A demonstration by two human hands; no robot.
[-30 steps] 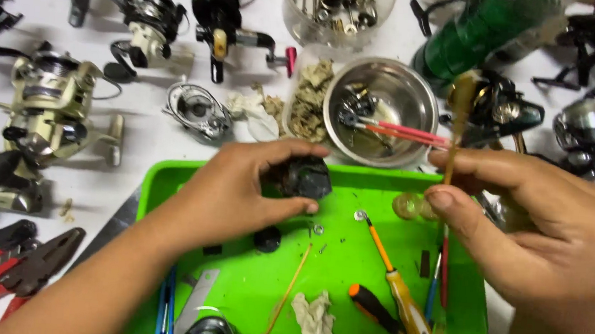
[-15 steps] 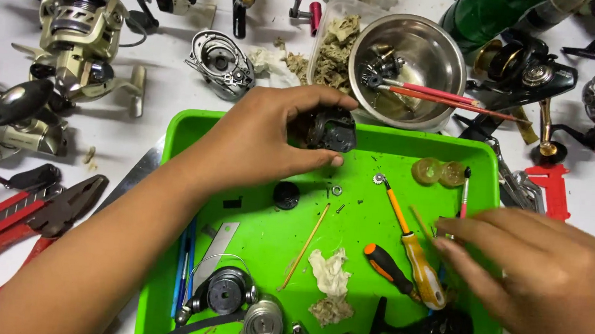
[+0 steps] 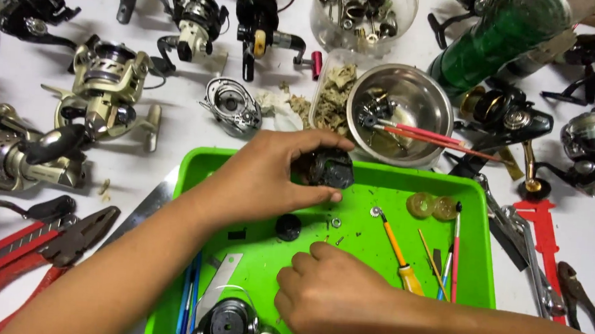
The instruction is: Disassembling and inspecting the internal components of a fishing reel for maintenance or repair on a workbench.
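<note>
Here, left hand (image 3: 258, 182) gripped black reel part (image 3: 325, 167) over green tray (image 3: 475, 270); right hand (image 3: 333, 298) lay w/ fingers curled, grip indeterminable, nr small black cap (image 3: 288, 227)

We see a small black reel part (image 3: 325, 167), rounded and dark, held just above the far rim of the green tray (image 3: 480, 201).
</note>
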